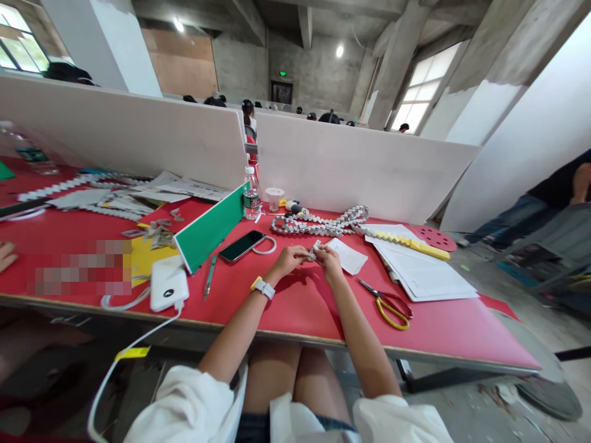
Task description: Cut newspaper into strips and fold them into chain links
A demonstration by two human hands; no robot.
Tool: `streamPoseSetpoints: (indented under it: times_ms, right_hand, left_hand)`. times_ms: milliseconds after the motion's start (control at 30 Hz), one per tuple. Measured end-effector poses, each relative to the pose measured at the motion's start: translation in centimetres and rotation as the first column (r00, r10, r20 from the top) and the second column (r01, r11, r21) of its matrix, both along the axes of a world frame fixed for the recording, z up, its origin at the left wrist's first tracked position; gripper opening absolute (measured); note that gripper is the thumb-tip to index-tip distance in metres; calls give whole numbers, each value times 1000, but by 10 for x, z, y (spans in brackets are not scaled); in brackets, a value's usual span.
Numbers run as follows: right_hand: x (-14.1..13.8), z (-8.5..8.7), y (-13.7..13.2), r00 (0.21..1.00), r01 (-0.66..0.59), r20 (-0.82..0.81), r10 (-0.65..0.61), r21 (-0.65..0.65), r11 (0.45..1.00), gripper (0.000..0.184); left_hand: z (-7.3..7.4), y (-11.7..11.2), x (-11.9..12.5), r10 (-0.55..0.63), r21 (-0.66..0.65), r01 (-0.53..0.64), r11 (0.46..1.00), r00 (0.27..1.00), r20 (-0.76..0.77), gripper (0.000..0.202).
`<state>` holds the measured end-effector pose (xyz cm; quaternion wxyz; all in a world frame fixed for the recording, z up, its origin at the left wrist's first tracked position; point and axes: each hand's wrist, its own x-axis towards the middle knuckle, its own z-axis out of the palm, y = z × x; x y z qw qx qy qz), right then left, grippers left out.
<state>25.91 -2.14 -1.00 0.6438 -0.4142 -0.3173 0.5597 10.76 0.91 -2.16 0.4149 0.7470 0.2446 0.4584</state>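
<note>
My left hand (293, 258) and my right hand (329, 259) meet above the red table. Between their fingertips is a small folded paper piece (316, 248), pale grey and partly covered by the fingers. Both hands are closed on it in a pinch. Just behind them lies a long zigzag chain of folded paper (318, 226), looped on the table, with a yellow stretch (392, 237) at its right. White paper slips (351, 257) lie beside my right hand. Scissors (388, 306) with red and yellow handles rest farther right.
A smartphone (242, 246), a pencil (210, 275) and a white power bank (168, 286) with a cable lie left. A green board (215, 226) stands near a water bottle (251, 195). Paper sheets (429, 274) cover the right. Another person's hand (6, 255) shows far left.
</note>
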Motion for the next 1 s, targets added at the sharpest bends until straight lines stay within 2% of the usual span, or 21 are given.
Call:
streamPoseSetpoints:
  times_ms: [133,200,333,400,600,767,900,1000]
  right_hand:
    - [-4,-4,1,1000,10,3,-11,75,997,17]
    - [-5,-8,3,999,44,-10,-44,102,994,17]
    - [-5,-13,4,994,112,-18,-110,144,983,17]
    - [-6,-13,4,993,120,-3,-120,134,984,17]
    - [-12,-9,1,995,88,42,-94,138,986,17]
    - [-12,-11,4,986,1,165,-28,162,987,26]
    - [-7,-15,10,983,99,133,-123,178,979,25]
    - [-7,-16,10,990,129,31,-136,153,980,22]
  left_hand:
    - [-2,0,4,18,-224,-2,975,997,70,29]
    - [-1,0,4,14,-214,-6,977,999,38,29]
    - [3,-1,3,63,-46,-66,997,996,-65,25]
    - [4,-2,2,82,-16,-84,996,992,-100,21]
    - [6,-5,2,84,-135,-95,986,993,-82,21]
    - [1,-3,4,130,-178,-136,975,990,-46,17]
    - [-1,-2,5,201,-325,-167,931,977,74,24]
    - [0,-3,6,166,-435,-86,896,975,150,39]
